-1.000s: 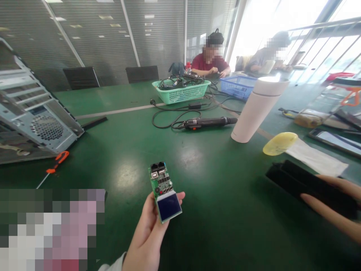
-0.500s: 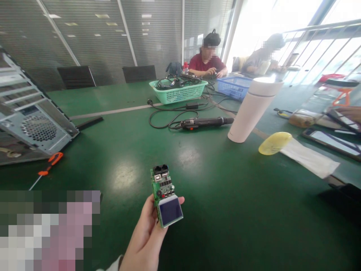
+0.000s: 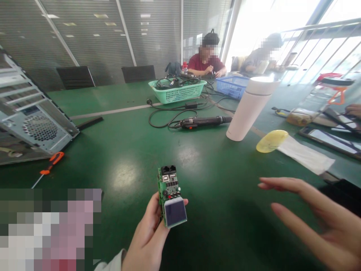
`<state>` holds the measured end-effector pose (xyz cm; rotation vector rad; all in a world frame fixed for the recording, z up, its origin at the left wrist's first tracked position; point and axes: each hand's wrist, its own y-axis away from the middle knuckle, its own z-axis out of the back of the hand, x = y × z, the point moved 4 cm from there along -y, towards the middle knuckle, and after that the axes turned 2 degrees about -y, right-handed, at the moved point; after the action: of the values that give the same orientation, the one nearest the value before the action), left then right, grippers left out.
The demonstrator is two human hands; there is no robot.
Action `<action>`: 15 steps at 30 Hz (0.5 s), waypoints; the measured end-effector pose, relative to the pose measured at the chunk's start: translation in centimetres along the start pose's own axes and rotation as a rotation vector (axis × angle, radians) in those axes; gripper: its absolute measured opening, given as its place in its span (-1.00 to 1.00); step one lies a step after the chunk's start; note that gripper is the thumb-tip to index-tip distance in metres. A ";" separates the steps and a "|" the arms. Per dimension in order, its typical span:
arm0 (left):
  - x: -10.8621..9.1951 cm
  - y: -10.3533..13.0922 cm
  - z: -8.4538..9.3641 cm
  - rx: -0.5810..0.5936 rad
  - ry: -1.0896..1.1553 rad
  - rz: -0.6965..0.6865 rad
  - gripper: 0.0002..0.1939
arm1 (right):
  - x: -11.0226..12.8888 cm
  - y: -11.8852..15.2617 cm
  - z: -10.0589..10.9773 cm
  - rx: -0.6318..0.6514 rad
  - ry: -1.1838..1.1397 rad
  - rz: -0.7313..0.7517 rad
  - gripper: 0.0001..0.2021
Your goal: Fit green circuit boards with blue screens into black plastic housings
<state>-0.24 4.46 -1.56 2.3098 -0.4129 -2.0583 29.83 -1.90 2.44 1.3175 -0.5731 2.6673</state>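
A green circuit board [image 3: 170,188] with a small dark display, two black sockets at its far end and a red part is held up over the green table. My left hand [image 3: 150,237] is closed around its near end, thumb and fingers at the edges. The display faces me and looks blank. My right hand [image 3: 316,218] reaches in from the right edge, empty, with thumb and fingers spread apart. It is well apart from the board, nearest to a yellow oval object [image 3: 272,141] and a white cloth-like strip [image 3: 306,154].
An open metal computer case [image 3: 39,124] and an orange-handled screwdriver [image 3: 53,162] are at left. Ahead lie a corded black electric screwdriver [image 3: 204,122], a green basket [image 3: 180,93] of cables, a blue basket [image 3: 232,86] and a pale pink tumbler [image 3: 249,111]. Two people sit beyond.
My right hand has come into view from the right with its fingers spread. My left hand has shifted the circuit board slightly to the right.
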 end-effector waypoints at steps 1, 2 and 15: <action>-0.2 0.0 -0.1 0.024 -0.020 0.003 -0.56 | 1.6 -0.5 -1.7 0.095 -0.027 0.051 -0.70; -0.4 0.0 -0.2 0.050 -0.048 0.009 -0.57 | 3.1 -1.1 -3.2 0.132 -0.067 0.065 -0.75; -1.2 0.0 -0.6 0.135 -0.121 -0.032 -0.66 | 6.5 -4.4 -15.4 0.847 -1.020 -0.362 -0.54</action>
<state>0.22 4.59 -0.35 2.2842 -0.5393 -2.2602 15.54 7.62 0.29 2.6388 0.8019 1.7736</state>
